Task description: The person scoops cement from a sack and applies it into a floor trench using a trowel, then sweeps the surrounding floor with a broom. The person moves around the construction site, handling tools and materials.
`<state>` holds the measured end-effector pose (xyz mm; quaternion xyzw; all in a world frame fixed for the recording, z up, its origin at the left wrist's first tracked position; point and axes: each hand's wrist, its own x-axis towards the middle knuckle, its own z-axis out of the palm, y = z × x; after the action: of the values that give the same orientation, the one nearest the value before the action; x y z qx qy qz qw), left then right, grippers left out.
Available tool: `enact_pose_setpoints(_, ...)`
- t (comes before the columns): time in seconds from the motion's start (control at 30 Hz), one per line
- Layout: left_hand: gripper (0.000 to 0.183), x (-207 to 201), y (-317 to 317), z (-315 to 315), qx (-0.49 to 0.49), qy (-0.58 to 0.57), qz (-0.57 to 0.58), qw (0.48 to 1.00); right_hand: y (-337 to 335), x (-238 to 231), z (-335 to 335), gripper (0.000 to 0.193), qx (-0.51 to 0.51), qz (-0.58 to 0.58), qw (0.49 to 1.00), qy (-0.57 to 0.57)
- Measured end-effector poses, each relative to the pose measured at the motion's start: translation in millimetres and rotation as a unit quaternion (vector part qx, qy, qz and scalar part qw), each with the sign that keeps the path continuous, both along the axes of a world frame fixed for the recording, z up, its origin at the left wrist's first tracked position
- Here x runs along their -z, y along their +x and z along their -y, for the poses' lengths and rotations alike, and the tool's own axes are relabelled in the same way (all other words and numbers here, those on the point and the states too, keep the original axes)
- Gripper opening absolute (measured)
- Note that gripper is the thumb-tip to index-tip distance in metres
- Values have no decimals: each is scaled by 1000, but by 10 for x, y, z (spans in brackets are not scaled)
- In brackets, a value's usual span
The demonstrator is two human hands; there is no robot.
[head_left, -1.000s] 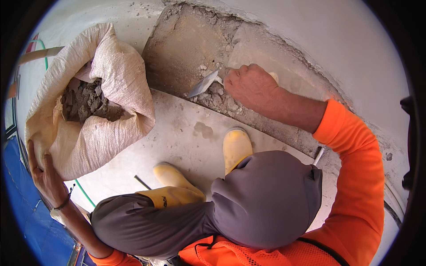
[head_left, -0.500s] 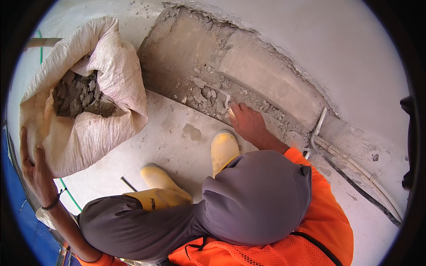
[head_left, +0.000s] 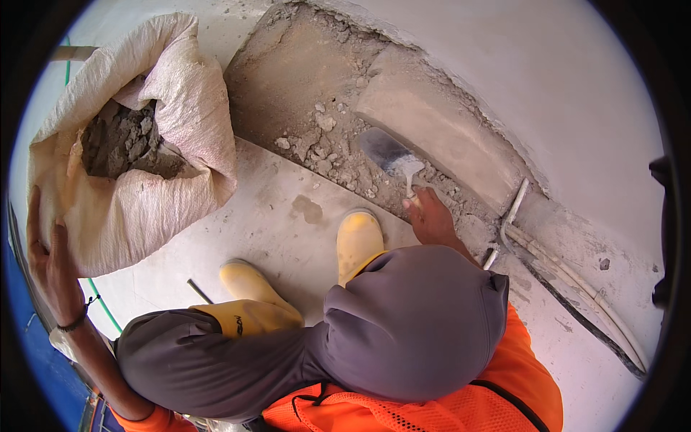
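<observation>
My right hand (head_left: 432, 218) is closed round the handle of a trowel (head_left: 386, 150). The trowel's blade lies among grey rubble (head_left: 322, 147) in a broken-out strip of floor along the wall. To the left, a white woven sack (head_left: 203, 119) stands with its top rolled down, holding grey chunks of debris (head_left: 128, 147). My left hand (head_left: 55, 268) rests against the near left side of the sack, its fingers stretched out and apart. A dark band circles that wrist.
Both my yellow boots (head_left: 358, 237) stand on the pale floor slab (head_left: 270, 209). Right of the strip, pale pipes and a black cable (head_left: 576, 309) run along the floor. A raised block (head_left: 439, 122) borders the wall. A short dark rod (head_left: 199, 291) lies near my left boot.
My right hand has moved right and slightly nearer, drawing the trowel back through the rubble. Its blade now shows more fully. My left hand stays against the sack.
</observation>
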<state>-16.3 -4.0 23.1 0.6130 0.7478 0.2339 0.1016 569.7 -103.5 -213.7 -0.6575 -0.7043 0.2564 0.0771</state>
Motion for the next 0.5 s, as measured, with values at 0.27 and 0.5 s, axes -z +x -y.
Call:
enact_pose_setpoints(0.27,55,-8,25,-12,-3,-24,61,998,272,36,43,38,-5,75,981,-177)
enact_pose_setpoints(0.5,56,41,-3,-48,6,8,78,997,-283,215,-596,41,-60,39,982,-172)
